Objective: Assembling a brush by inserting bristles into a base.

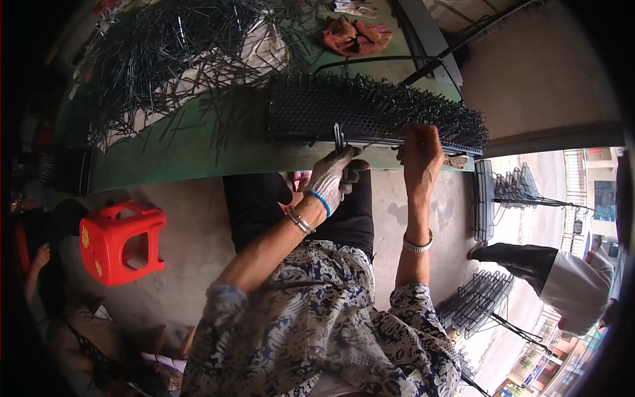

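A black perforated metal tray (pixel 311 112) packed with upright dark metal pins lies at the near edge of a green table (pixel 172 155). My left hand (pixel 334 175), in a grey work glove with a blue cuff, pinches a bent metal wire piece (pixel 339 137) at the tray's front edge. My bare right hand (pixel 421 155) grips the tray's front rim further right. Both wrists wear metal bangles.
A large heap of loose dark wire pins (pixel 165 59) on white sacks covers the table's far left. An orange cloth (pixel 350 36) lies at the back. A red plastic stool (pixel 119 241) stands on the concrete floor at left. Black wire racks (pixel 476 301) and another person (pixel 562 281) are at right.
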A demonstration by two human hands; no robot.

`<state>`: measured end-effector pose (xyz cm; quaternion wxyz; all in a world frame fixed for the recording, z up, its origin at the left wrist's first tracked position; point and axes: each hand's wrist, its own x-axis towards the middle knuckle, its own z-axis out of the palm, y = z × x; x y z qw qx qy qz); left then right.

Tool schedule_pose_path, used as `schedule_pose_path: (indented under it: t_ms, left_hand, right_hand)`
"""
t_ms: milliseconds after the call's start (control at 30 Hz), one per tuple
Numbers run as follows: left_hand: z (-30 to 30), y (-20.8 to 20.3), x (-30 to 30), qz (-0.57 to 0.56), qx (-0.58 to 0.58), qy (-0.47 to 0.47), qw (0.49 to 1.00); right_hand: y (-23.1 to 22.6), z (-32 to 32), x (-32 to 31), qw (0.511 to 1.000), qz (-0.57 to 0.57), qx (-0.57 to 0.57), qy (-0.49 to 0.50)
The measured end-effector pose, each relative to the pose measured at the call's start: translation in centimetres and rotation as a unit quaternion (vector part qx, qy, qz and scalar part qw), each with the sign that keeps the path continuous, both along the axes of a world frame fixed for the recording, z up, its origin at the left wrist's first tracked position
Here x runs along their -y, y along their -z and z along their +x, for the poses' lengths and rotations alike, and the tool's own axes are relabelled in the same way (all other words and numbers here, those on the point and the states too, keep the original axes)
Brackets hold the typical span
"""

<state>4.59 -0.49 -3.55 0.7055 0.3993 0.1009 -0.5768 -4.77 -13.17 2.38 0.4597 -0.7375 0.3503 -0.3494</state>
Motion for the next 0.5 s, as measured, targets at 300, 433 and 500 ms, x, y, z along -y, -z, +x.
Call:
schedule_pose_path:
  t_ms: [300, 433, 500]
  left_hand:
    - [-0.3, 0.9, 0.4, 0.005, 0.002, -0.029, 1.000]
    - [0.1, 1.1, -0.2, -0.038, -0.004, -0.016, 0.999]
    - [0.0, 0.5, -0.2, -0.030, -0.009, 0.004, 1.000]
  right_hand:
    - [2.5, 1.2, 2.2, 0.961, -0.257, -0.023, 0.097]
    - [2.8, 1.8, 1.9, 0.952, -0.285, -0.085, 0.072]
    - [3.0, 1.8, 2.1, 0.943, -0.304, -0.121, 0.069]
